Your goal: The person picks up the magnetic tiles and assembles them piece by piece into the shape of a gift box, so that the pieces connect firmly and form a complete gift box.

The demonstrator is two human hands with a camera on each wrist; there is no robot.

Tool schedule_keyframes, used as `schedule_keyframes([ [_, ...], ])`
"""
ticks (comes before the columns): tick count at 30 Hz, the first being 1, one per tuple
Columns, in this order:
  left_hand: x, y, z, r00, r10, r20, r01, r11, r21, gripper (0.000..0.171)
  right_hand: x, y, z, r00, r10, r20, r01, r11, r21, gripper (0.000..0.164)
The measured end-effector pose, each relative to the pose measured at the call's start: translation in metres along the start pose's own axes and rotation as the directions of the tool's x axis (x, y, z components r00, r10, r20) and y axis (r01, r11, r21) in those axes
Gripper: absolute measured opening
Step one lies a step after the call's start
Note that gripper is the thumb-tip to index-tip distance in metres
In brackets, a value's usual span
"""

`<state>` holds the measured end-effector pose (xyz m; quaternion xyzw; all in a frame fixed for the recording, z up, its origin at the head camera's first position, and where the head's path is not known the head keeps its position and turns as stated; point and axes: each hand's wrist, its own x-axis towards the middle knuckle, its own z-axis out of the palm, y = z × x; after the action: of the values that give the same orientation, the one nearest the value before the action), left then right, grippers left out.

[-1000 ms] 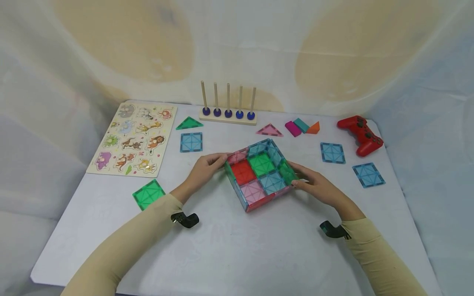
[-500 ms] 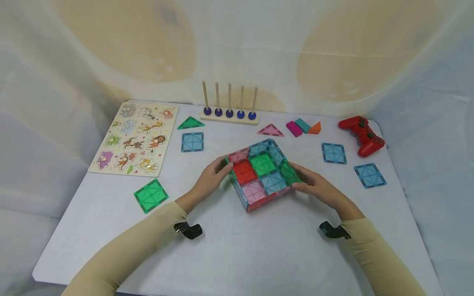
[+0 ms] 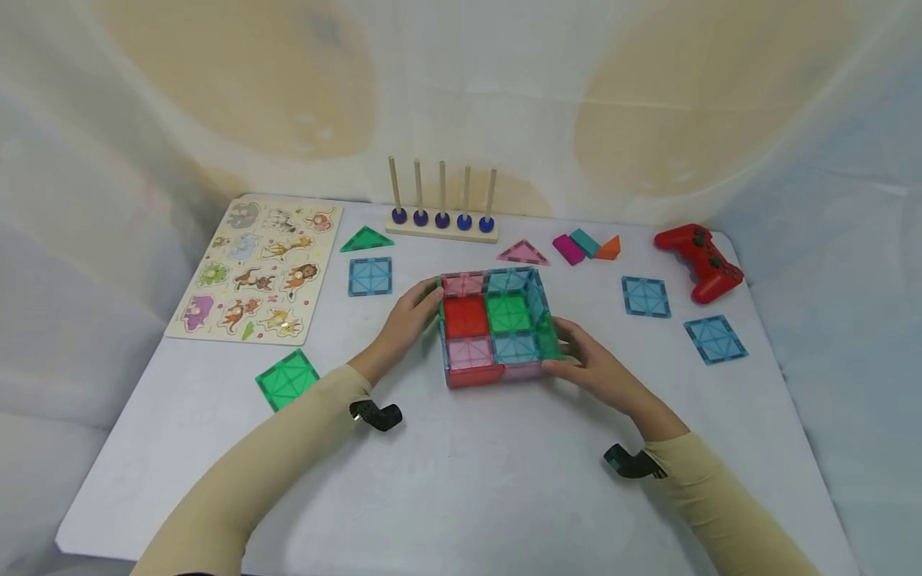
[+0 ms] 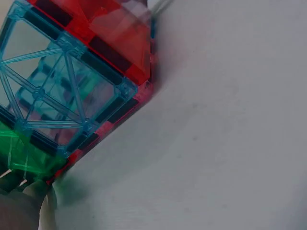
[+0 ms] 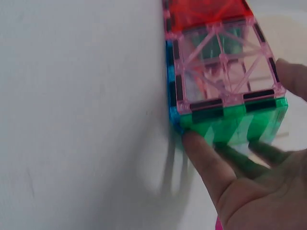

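An open-topped box of translucent magnetic tiles [image 3: 470, 352] sits on the table in front of me, its floor of red, green, pink and blue squares showing. My left hand [image 3: 405, 324] grips its far left corner; in the left wrist view, fingers [image 4: 36, 191] touch a green side tile beside a blue one. At the right side, my right hand [image 3: 594, 364] holds the green wall tile [image 5: 235, 124], thumb toward the near corner. Fingers spread against that green tile in the right wrist view, below a pink tile [image 5: 225, 62]. Some fingertips are hidden behind the walls.
Loose blue tiles [image 3: 370, 277] and a green square tile [image 3: 286, 379] lie around. An animal puzzle board [image 3: 255, 272] is at left, a peg stand [image 3: 442, 228] at the back. Triangle tiles, small coloured blocks [image 3: 585, 245] and a red game controller [image 3: 700, 262] lie farther back.
The tile box has turned clockwise, seen from above, its near side now roughly facing me. My left hand shifted its grip at the far left corner; my right hand moved left with the box.
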<state>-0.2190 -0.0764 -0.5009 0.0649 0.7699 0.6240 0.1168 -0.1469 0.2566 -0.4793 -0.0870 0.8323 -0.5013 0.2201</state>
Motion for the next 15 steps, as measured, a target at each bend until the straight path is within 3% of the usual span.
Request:
schedule_keyframes([
  [6, 0.008, -0.003, -0.005, 1.000, -0.017, -0.003, 0.017, 1.000, -0.008, 0.060, 0.007, -0.002, 0.006, 0.999, -0.038, 0.007, 0.038, 0.999, 0.035, 0.087],
  [15, -0.025, -0.001, -0.002, 0.993, 0.005, 0.121, -0.008, 1.000, 0.027, 0.069, 0.017, 0.002, -0.006, 0.990, -0.125, 0.058, 0.114, 0.979, 0.170, 0.086],
])
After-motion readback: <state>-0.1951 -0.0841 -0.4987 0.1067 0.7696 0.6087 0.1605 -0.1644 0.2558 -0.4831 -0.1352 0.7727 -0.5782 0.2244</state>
